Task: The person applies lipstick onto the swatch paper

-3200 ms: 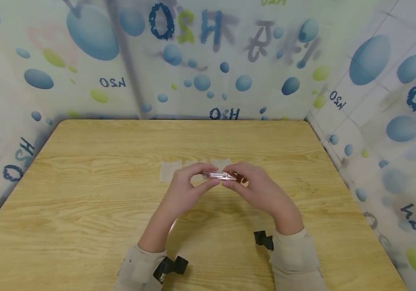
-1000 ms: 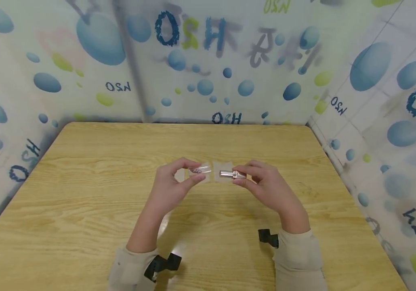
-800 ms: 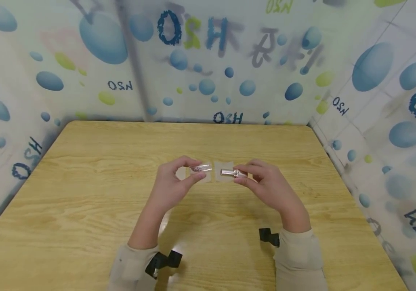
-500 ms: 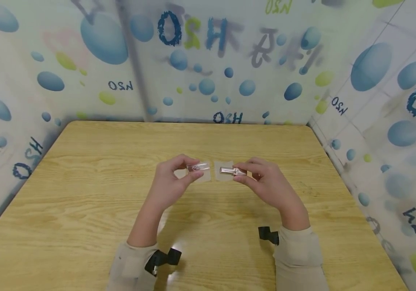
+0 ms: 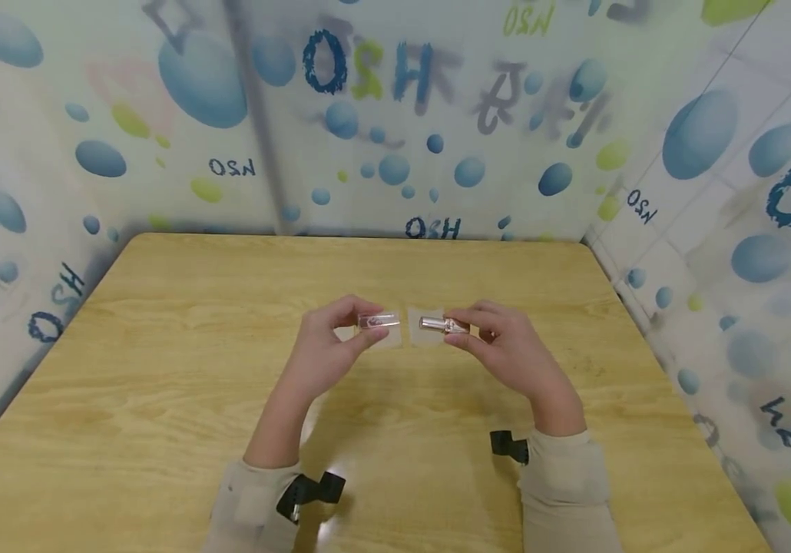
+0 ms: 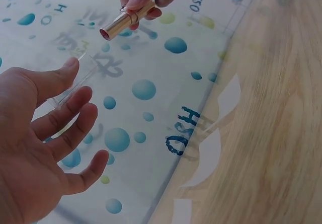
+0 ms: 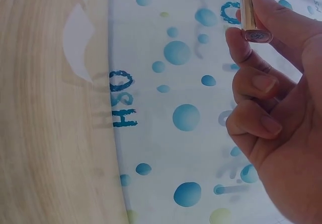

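Observation:
In the head view my left hand [image 5: 322, 349] pinches a clear, see-through lipstick cap [image 5: 383, 320] between thumb and fingers. Its ring and little fingers spread loosely in the left wrist view, where the cap [image 6: 83, 78] looks hollow. Opposite, my right hand [image 5: 509, 357] grips a shiny gold-pink lipstick [image 5: 433, 324] by its base, its narrower tube pointing at the cap. A short gap separates the two. Seen from the left wrist, the tube's end on the lipstick [image 6: 116, 26] is dark reddish. The right wrist view shows the flat bottom of the lipstick [image 7: 257, 35].
Pale square paper pieces [image 5: 425, 335] lie in a row on the wooden table [image 5: 395, 269], beneath and behind the hands. A curtain-like wall covering [image 5: 395, 115] with blue drops stands behind the table and along both sides.
Earlier the hands were together with cap and lipstick joined. Since then they have drawn apart, cap in the left and lipstick in the right. Over the last second they hardly move.

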Tool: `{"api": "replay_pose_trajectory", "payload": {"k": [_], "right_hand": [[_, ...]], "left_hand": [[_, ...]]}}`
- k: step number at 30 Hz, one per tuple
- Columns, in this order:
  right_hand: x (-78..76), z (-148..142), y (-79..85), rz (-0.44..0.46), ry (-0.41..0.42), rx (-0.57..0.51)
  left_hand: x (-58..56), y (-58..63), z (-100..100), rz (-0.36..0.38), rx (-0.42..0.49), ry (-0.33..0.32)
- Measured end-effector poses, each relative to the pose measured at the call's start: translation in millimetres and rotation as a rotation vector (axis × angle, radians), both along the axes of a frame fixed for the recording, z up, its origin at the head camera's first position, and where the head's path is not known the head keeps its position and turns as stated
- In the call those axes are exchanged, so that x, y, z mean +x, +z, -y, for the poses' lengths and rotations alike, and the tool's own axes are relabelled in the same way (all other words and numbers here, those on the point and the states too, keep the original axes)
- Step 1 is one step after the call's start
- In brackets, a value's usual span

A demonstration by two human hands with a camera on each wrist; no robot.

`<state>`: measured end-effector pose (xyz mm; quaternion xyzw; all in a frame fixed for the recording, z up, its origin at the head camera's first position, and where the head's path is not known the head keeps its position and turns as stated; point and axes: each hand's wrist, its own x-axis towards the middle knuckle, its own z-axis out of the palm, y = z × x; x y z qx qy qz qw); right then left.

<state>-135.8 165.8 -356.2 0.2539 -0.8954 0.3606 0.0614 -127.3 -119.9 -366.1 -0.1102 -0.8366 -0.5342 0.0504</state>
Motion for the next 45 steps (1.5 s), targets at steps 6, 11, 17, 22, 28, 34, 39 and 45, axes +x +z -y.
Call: {"api": "replay_pose_trajectory", "payload": {"k": [6, 11, 17, 22, 28, 34, 39, 45], "right_hand": [[-2.3, -4, 1.9, 0.004, -0.025, 0.012], [-4.6, -4, 6.2, 0.003, -0.022, 0.006], [-6.1, -3, 5.3, 0.015, -0.032, 0.016], [-6.8, -4, 3.8, 0.022, -0.038, 0.014], [-7.7, -4, 5.2, 0.02, -0.033, 0.024], [-8.5, -2, 7.4, 0.022, -0.028, 0.036], [-7.9, -1, 7.8, 0.029, -0.037, 0.036], [-7.8, -2, 7.6, 0.014, -0.035, 0.039]], "left_hand": [[-7.2, 1.0, 19, -0.021, -0.092, 0.018], [-20.4, -4.5, 49, -0.026, -0.271, 0.075], [-28.0, -16.8, 79, 0.086, -0.459, 0.105], [-31.2, -25.2, 90, 0.19, -0.506, 0.083], [-34.9, -33.6, 95, 0.299, -0.522, 0.064], [-37.4, -36.7, 101, 0.315, -0.53, 0.07], [-38.6, -39.2, 103, 0.323, -0.518, 0.066], [-37.2, -40.1, 105, 0.336, -0.52, 0.08]]}}
